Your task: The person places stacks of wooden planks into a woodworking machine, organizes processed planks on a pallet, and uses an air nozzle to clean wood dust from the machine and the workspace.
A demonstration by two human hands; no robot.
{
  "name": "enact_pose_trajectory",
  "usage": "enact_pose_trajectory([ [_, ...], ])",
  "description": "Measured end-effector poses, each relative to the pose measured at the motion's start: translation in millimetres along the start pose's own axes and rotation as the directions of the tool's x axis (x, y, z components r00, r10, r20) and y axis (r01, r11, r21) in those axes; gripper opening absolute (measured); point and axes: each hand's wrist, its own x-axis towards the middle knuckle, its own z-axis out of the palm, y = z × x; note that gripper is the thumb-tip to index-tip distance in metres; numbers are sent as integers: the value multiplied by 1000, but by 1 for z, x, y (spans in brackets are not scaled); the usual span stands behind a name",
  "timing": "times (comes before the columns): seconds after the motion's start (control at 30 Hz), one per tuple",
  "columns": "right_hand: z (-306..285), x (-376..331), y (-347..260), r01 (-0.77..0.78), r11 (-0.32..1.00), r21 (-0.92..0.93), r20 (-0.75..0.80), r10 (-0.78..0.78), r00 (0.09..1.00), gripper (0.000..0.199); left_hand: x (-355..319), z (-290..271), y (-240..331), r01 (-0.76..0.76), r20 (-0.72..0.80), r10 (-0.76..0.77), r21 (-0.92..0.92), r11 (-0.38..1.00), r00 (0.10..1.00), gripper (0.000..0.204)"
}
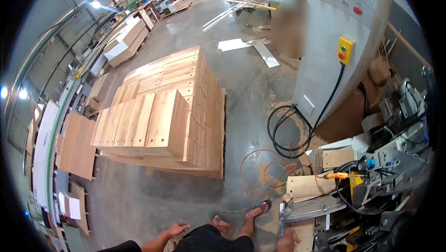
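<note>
Nearest us are our dark shorts (211, 240), with the left hand (177, 229) just beside them on one side and the right hand (290, 238) farther out on the other. The left hand hangs over the floor (139, 201), its fingers loosely curled and, as far as we can see, around nothing. The right hand lies at the left edge of a pale board (305, 239) by the lower rim of our view; its fingers are partly lost to sight, so we cannot tell whether it grips the board or only rests against it. That board lies immediately to the right of the right hand, which is much the nearer of the two; the left is well apart, across our legs. What shows of the board runs lengthwise away from us, toward the metal plate (313, 209) of the machine (388, 163), though its far end is hidden. Beyond the plate, a second board (309, 185) lies crosswise, an orange air gun (337, 176) near its right end. Ahead and to our left, well apart from both hands, stands a large stack (214, 126) of drilled wooden pieces.
</note>
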Motion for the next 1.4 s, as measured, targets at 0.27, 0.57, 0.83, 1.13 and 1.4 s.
enact_pose_trajectory([
  [0.27, 10, -95, 6, 131, 974, -184, 223, -89, 971, 109, 27, -16, -18, -225, -58, 218, -244, 943, 974, 54],
  [0.57, -6, -280, 31, 389, 905, -172, 464, -274, 843, 103, 52, -49, -216, -214, -145, 169, -401, 891, 975, 43],
  [0.83, -32, -413, 86, 471, 879, -68, 668, -311, 676, 98, 61, -73, -463, -526, -11, 567, 360, 771, 824, 26],
  [1.13, -2, -522, 251, 385, 872, -302, 887, 109, 449, 92, 93, -126, -381, -18, -99, -58, -630, 776, 993, 39],
  [1.4, 65, -596, 449, 246, 721, -648, 753, 655, 63, 85, 40, -244, -270, -285, -368, -52, -795, 535, 929, 45],
])
